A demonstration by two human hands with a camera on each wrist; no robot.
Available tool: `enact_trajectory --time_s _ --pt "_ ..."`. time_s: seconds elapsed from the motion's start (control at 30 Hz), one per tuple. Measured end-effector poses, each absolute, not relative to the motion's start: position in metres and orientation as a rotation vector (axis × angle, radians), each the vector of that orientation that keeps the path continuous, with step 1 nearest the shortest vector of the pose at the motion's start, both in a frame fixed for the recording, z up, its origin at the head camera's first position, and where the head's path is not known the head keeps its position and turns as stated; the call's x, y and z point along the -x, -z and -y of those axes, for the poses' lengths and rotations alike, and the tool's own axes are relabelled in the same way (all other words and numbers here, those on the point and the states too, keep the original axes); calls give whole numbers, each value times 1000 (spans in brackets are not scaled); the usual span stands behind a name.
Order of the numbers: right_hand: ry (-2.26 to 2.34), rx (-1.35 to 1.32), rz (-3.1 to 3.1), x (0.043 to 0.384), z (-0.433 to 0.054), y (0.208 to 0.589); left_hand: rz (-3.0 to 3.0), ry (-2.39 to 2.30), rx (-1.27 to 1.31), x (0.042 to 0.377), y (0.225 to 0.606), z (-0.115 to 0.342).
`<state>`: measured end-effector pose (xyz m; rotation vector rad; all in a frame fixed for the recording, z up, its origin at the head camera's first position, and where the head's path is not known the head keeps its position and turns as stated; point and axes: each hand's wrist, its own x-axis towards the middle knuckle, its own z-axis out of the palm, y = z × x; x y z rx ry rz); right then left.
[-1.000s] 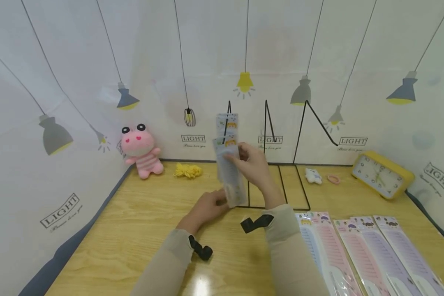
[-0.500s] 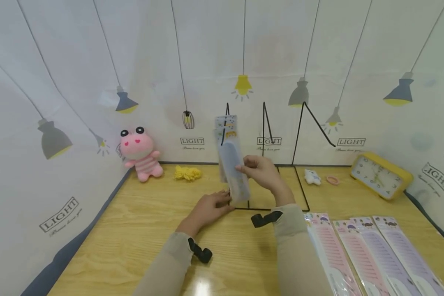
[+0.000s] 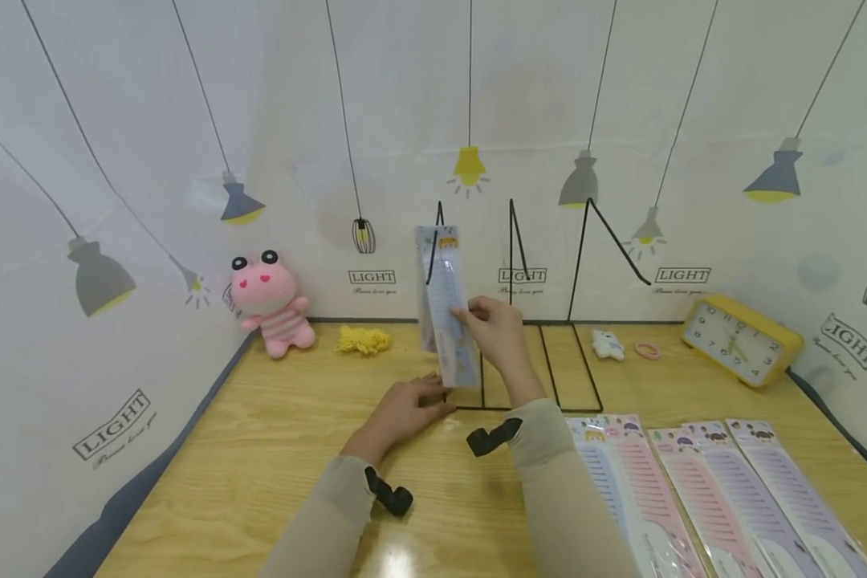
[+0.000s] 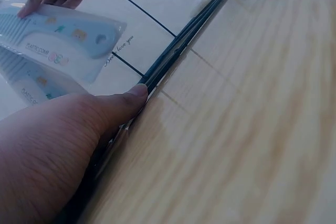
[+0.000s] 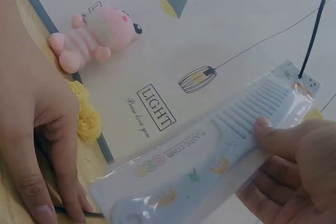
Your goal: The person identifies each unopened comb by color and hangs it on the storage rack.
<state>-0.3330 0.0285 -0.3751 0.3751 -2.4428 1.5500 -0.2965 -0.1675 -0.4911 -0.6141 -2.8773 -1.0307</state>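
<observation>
A light-blue plastic comb in a clear bag [image 3: 449, 313] hangs by its top from the left hook of a black wire rack [image 3: 542, 408]. My right hand [image 3: 502, 333] pinches the bag's right edge, thumb in front and fingers behind, as the right wrist view shows. Another packaged comb [image 4: 37, 85] hangs behind it, mostly covered. At the rack's front left base corner, my left hand [image 3: 408, 409] holds the wire low on the table. Its thumb [image 4: 123, 103] lies on the black wire in the left wrist view, where its other fingers are hidden.
Packaged combs in blue, pink [image 3: 657, 482] and purple [image 3: 802, 490] lie at the table's right front. Behind stand a pink plush toy [image 3: 270, 301], yellow yarn [image 3: 363, 339], a small white figure [image 3: 608, 345], a pink ring [image 3: 647, 350] and a yellow clock [image 3: 742, 339]. Two more hooks rise right of the combs.
The front comb has slid back along the hook to sit against the one behind. My right hand went down and right, then back left, still pinching the bag. My left hand stays at the rack.
</observation>
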Motion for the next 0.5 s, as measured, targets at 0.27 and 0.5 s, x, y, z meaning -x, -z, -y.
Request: enact_trajectory --time_s 0.27,0.5 --pt "-1492 -492 2545 336 -27 378 2880 1040 633 299 492 168" --pt "-1457 -473 2589 334 -25 379 2902 1018 649 298 492 169"
